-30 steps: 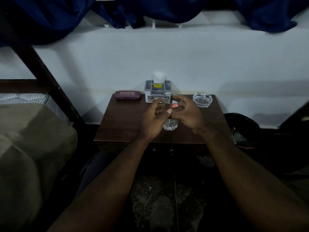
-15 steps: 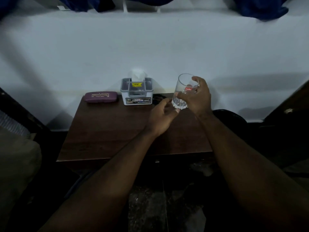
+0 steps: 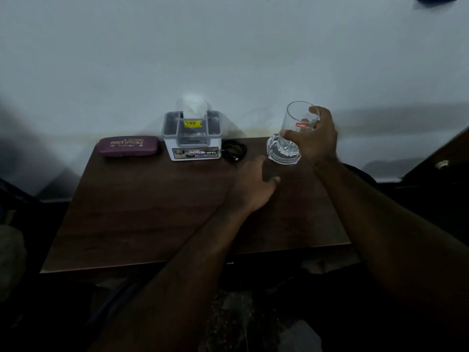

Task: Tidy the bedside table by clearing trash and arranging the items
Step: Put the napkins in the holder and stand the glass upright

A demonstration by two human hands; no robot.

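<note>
Currently you are arranging: your right hand grips the clear, empty glass upright, its faceted base over the ashtray at the table's back right, contact unclear. Next, by my judgement, lower it level and release gently. Your left hand rests loosely curled, holding nothing.

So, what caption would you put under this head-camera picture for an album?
Right hand holds a clear tumbler at a glass ashtray on the bedside table, left hand idle nearby.
</note>
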